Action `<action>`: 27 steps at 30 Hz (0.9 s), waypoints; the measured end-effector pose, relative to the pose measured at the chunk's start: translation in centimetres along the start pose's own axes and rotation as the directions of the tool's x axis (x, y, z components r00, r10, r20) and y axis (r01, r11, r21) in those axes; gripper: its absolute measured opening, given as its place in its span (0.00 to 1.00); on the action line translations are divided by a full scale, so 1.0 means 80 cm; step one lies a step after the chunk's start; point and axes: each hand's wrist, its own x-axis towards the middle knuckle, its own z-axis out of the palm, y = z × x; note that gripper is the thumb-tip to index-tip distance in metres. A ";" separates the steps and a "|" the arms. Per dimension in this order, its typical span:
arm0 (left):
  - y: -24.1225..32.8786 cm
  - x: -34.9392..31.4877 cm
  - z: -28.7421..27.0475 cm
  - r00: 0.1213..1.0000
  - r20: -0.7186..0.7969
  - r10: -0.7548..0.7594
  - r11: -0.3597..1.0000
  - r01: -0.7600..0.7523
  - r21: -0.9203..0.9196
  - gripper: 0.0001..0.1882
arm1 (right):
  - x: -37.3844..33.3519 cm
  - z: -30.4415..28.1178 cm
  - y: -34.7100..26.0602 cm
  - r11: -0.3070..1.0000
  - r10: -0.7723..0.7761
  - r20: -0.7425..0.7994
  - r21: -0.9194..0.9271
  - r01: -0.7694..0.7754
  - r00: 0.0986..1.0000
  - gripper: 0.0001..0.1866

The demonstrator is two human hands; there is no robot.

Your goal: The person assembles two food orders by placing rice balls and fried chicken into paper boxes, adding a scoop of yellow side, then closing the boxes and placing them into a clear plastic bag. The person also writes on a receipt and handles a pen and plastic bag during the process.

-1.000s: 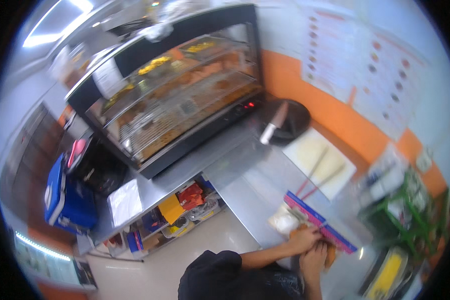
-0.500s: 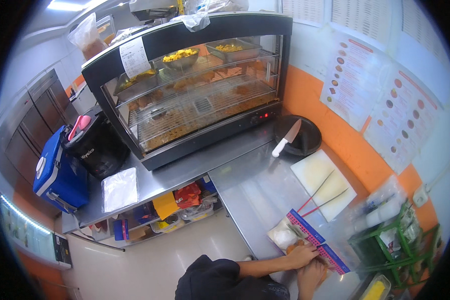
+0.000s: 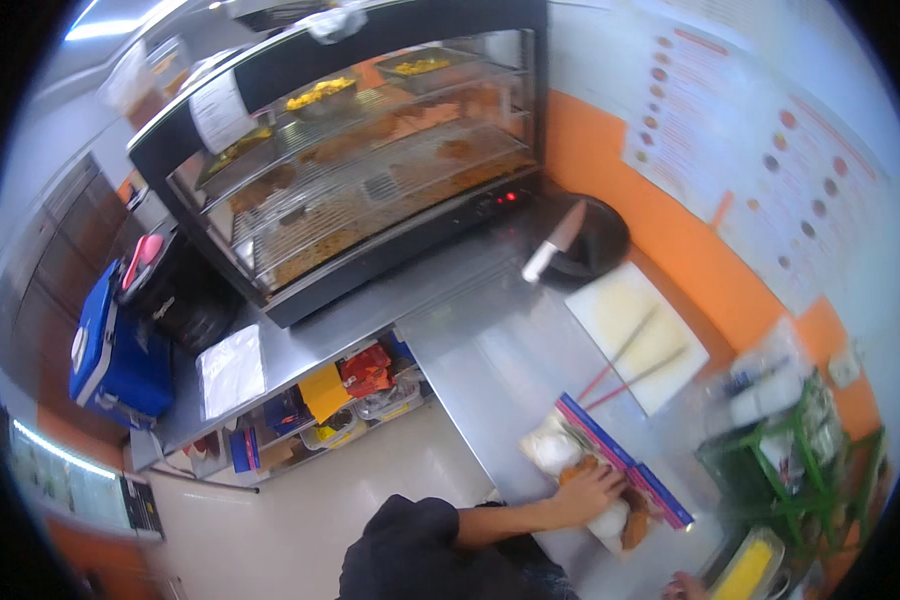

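Two open food packs with blue-and-pink printed edges lie side by side on the steel counter. The farther pack (image 3: 542,440) holds a white mound that looks like rice, with brown fried food by it. Over the nearer pack (image 3: 625,540) rests my left hand (image 3: 588,492), fingers stretched out across the brown and white food. How firmly it touches is unclear. My right hand (image 3: 684,587) is only partly in view at the lower edge, blurred, beside a clear tub of yellow food (image 3: 745,572).
Red-and-dark chopsticks (image 3: 620,375) lean on a white cutting board (image 3: 630,320). Behind it, a white-handled knife (image 3: 555,242) lies across a black round bowl (image 3: 600,245). A green rack (image 3: 770,460) stands at right, a glass food warmer (image 3: 370,190) at the back, a blue cooler (image 3: 120,350) at left.
My right hand has left the packs and moved down toward the tub of yellow food. My left hand stays over the nearer pack, fingers now spread. The whole view has shifted slightly.
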 end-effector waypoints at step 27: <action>0.069 -0.052 -0.047 0.946 -0.009 -0.323 0.932 0.320 0.169 0.31 | 0.115 -0.565 0.160 0.946 -0.185 -0.969 -0.221 -0.236 0.164 0.17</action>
